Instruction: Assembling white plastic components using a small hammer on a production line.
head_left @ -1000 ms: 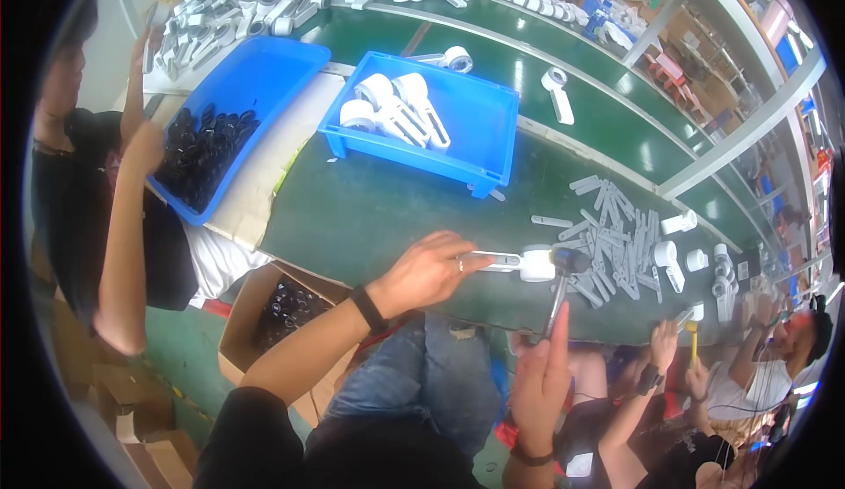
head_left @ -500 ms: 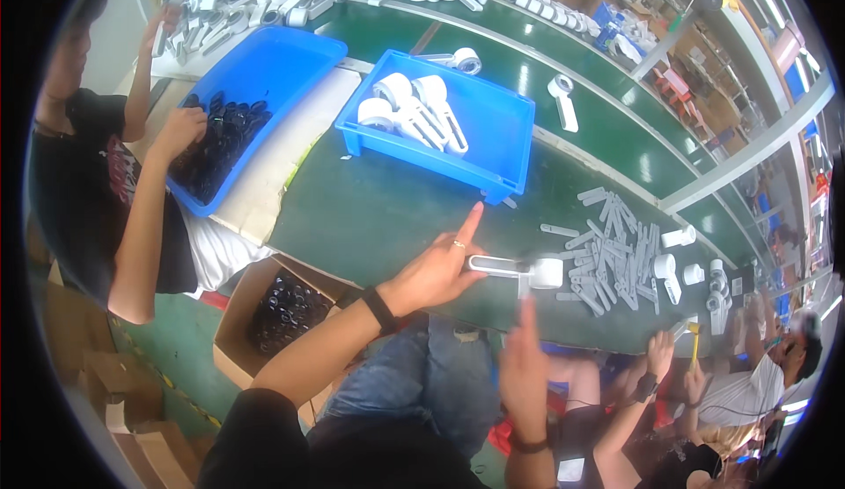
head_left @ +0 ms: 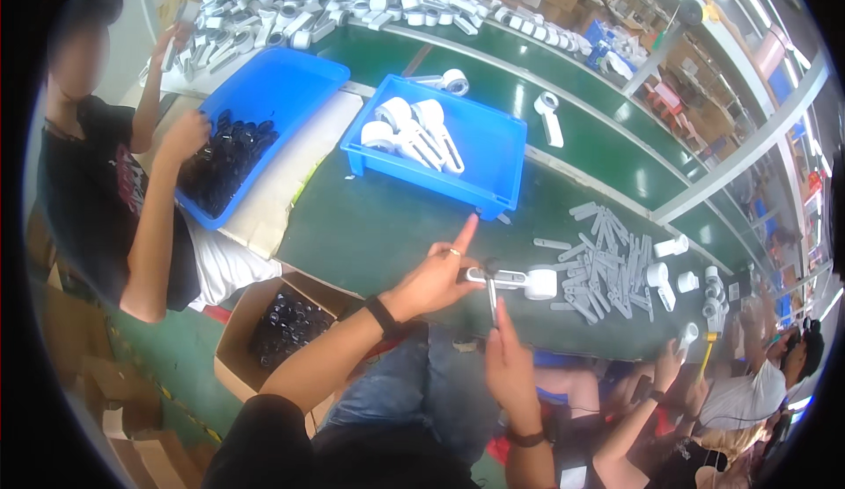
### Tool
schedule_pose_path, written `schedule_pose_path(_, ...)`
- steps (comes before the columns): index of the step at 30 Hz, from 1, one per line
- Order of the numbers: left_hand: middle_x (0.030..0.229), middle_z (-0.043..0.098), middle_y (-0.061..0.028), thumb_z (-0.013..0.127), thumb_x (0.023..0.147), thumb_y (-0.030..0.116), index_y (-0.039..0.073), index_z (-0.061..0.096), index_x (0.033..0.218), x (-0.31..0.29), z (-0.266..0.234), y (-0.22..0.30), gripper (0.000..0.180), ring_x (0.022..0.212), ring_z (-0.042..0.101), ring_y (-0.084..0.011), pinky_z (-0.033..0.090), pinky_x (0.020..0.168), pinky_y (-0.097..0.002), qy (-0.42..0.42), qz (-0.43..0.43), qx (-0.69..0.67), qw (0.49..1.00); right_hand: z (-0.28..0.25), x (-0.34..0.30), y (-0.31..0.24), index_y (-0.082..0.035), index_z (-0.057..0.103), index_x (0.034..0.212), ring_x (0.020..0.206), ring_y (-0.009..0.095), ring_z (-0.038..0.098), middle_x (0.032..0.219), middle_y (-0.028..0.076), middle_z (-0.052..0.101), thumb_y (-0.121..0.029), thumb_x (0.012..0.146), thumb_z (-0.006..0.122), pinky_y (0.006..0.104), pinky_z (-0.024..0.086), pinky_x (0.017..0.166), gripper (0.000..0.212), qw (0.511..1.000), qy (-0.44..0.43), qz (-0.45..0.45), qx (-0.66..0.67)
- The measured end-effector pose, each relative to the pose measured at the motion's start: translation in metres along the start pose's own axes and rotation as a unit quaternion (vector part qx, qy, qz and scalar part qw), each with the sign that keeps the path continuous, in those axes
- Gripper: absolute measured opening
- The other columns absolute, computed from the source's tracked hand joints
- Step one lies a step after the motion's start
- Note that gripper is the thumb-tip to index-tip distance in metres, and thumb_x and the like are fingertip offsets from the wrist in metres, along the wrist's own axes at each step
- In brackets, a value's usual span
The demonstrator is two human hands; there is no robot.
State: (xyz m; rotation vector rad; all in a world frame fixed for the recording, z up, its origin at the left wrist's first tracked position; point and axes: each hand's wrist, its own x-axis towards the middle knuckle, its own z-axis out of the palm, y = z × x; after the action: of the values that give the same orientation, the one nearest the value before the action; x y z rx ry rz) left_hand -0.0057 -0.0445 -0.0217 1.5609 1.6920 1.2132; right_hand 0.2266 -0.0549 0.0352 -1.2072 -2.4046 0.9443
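Observation:
Just over the table's near edge, my left hand (head_left: 431, 282) grips the handle end of a white handheld piece with a round head (head_left: 540, 284); the index finger points away. The piece lies sideways, head to the right, with a grey strip in its handle. My right hand (head_left: 512, 367) is closed around a slim grey metal tool (head_left: 493, 302). Its darker end meets the handle near my left fingers; I cannot make out its exact kind. Beyond my left hand stands a blue bin (head_left: 431, 165) with several similar white pieces (head_left: 427, 128) inside.
Grey strips (head_left: 607, 264) lie piled right of my hands, with white pieces (head_left: 660, 285) beyond. At left, a co-worker's hand (head_left: 187, 135) reaches into a blue tray (head_left: 304, 71) of black parts. A cardboard box (head_left: 236, 335) stands below. Another worker's hand (head_left: 671, 361) is at right.
The tool in my right hand has moved left along the handle, from near the round head toward my left fingers. The right-hand worker's hand now holds up a white piece.

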Motion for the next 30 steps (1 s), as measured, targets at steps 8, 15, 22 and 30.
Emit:
schedule_pose_path(8,0.116,0.079,-0.0063,0.08,0.093,0.013,0.013,0.077,0.125,-0.102,-0.072,-0.003,0.032,0.095,0.072,-0.0273,0.05,0.104,-0.0456,0.141,0.177,0.215,0.95,-0.045,0.001,0.087,-0.002,0.044,0.164,0.057,0.006,0.044,0.066,-0.004,0.047,-0.023,0.114,0.051,0.0266,0.037,0.051,0.054,0.953,0.192,0.076,0.22)
schedule_pose_path(15,0.11,0.074,-0.0237,0.083,0.091,0.015,0.004,0.068,0.138,-0.147,-0.173,-0.055,0.051,0.101,0.069,-0.041,0.055,0.091,-0.0496,0.316,-0.085,0.402,0.855,-0.02,0.04,0.097,0.002,0.055,0.153,0.057,0.005,0.043,0.067,-0.004,0.047,-0.018,0.114,0.05,0.0267,0.036,0.05,0.044,0.936,0.186,0.074,0.289)
schedule_pose_path(22,0.139,0.068,-0.022,0.074,0.087,0.004,0.002,0.07,0.135,0.048,-0.203,-0.009,0.048,0.133,0.06,-0.0424,0.048,0.115,-0.0508,0.192,0.163,0.31,0.917,-0.02,0.04,0.098,0.0,0.056,0.151,0.058,0.005,0.048,0.067,-0.003,0.052,-0.018,0.112,0.051,0.0269,0.039,0.052,0.043,0.934,0.164,0.076,0.307)
schedule_pose_path(30,0.122,0.078,-0.0142,0.07,0.082,0.001,0.015,0.082,0.12,0.218,-0.155,-0.001,0.043,0.12,0.07,-0.0351,0.055,0.104,-0.0454,-0.184,0.099,0.413,0.886,-0.01,0.043,0.12,-0.005,0.057,0.151,0.054,0.004,0.045,0.065,-0.005,0.049,-0.023,0.114,0.048,0.0251,0.036,0.049,0.043,0.949,0.188,0.01,0.254)
